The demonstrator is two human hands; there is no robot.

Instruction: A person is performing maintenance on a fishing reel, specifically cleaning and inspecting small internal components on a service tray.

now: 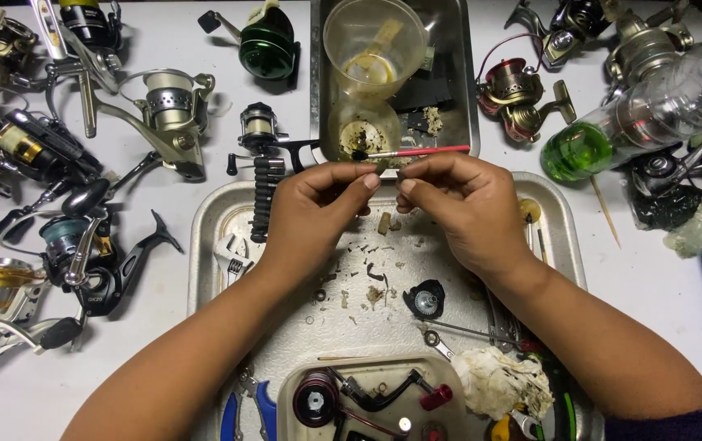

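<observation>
My left hand (314,214) and my right hand (459,204) meet fingertip to fingertip above a metal tray (212,220). The fingers of both pinch something very small between them, too small to identify. A thin red-handled brush (416,152) lies just beyond my fingers, across the edge of a deeper steel pan (316,73). Below my hands, on the tray, lie bits of debris and a round black reel part (425,299).
Several fishing reels (167,110) lie on the white table at left and top right. A plastic cup (374,45) stands in the steel pan. A clear bottle with green liquid (612,131) lies at right. A small wrench (232,257), a crumpled rag (502,382) and a small tray of reel parts (367,400) lie near me.
</observation>
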